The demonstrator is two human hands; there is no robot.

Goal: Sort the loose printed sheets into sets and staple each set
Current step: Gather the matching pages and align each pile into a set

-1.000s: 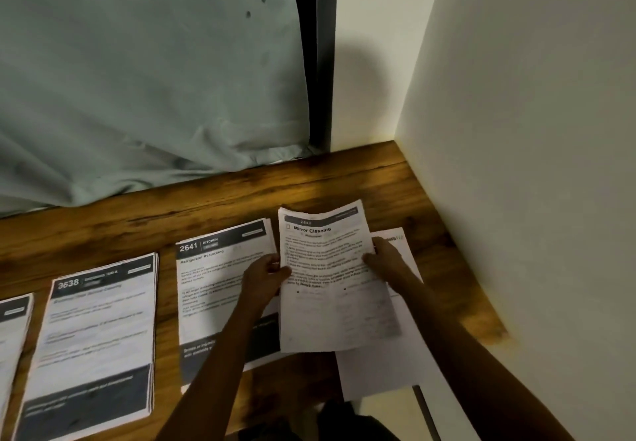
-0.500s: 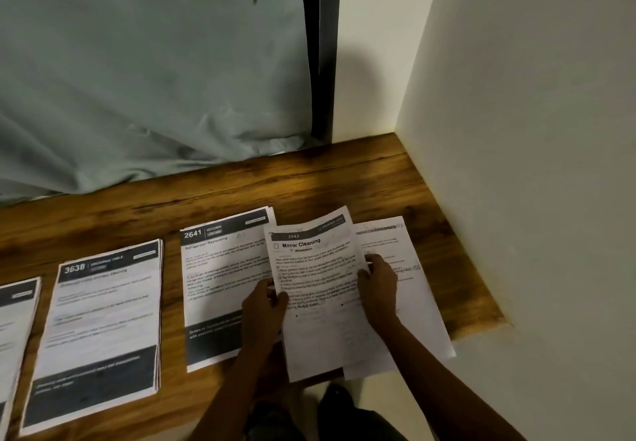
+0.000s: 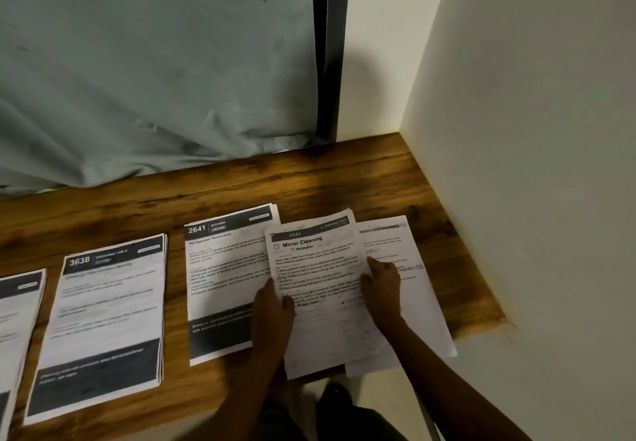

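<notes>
A thin set of sheets headed "2643 Mirror Cleaning" (image 3: 320, 268) is held low over the wooden table's (image 3: 344, 179) right part. My left hand (image 3: 273, 306) grips its left edge, thumb on top. My right hand (image 3: 380, 285) holds its right edge. Under it lies a loose white sheet (image 3: 406, 251) that sticks out to the right and over the table's front edge. Left of it sit the "2641 Kitchen" pile (image 3: 220, 268), the "3638" pile (image 3: 106, 306) and a further pile (image 3: 17, 303) cut off at the frame's left edge. No stapler is in view.
A grey-green curtain (image 3: 155, 62) hangs behind the table and rests on its back edge. A white wall (image 3: 533, 165) closes the table's right side. A dark post (image 3: 330, 48) stands in the corner. My legs and feet show below the front edge.
The Mirror Cleaning set has come down and towards me, from raised and tilted to lying nearly flat on the loose sheet. Both hands stayed on its edges.
</notes>
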